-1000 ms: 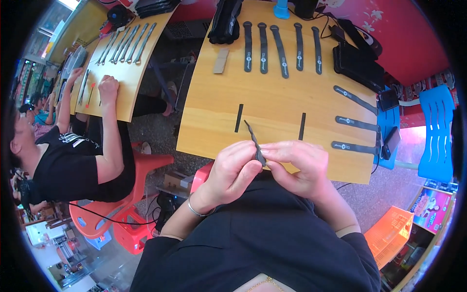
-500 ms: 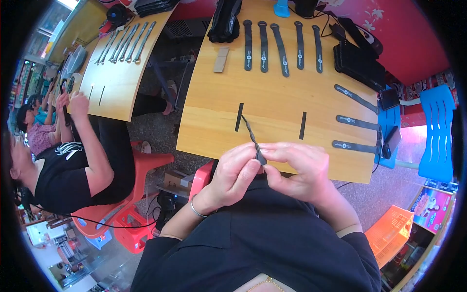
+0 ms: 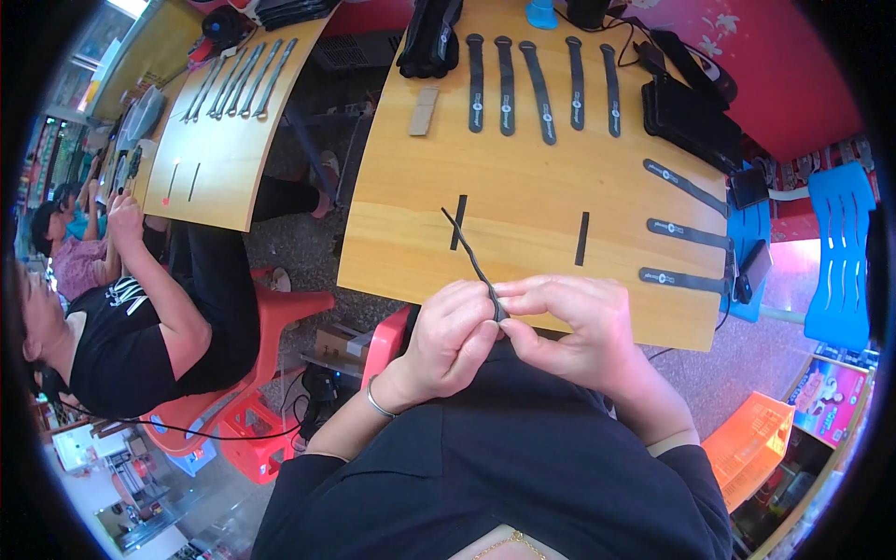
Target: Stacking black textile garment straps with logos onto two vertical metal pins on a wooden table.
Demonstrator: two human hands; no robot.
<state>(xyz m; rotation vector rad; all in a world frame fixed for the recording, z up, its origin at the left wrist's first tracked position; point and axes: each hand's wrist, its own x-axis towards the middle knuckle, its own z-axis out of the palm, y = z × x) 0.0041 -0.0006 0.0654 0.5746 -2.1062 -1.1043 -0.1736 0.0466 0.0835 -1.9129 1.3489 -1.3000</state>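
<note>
A narrow dark grey strap (image 3: 472,258) is held near the table's front edge, its thin free end reaching up and to the left over the wood. My left hand (image 3: 450,334) is closed round its lower part. With thumb and fingers, my right hand (image 3: 571,329) pinches the same end from the other side. Seen nearly edge-on, the strap's held end is mostly hidden by the fingers. Several similar flat straps (image 3: 507,86) with round-holed ends lie in a row at the back, and more flat straps (image 3: 688,232) lie along the right edge.
Two black marks (image 3: 582,239) are on the wooden table (image 3: 401,252). A cardboard piece (image 3: 423,112), a black strap bundle (image 3: 431,42) and a black pouch (image 3: 691,126) lie farther back. A blue chair (image 3: 837,252) stands right. A co-worker (image 3: 140,317) sits left at another table (image 3: 219,187).
The strap's free end has swung left and looks straighter. Both my hands stay nearly in place, fingers shifted slightly. The co-worker's hands have come lower.
</note>
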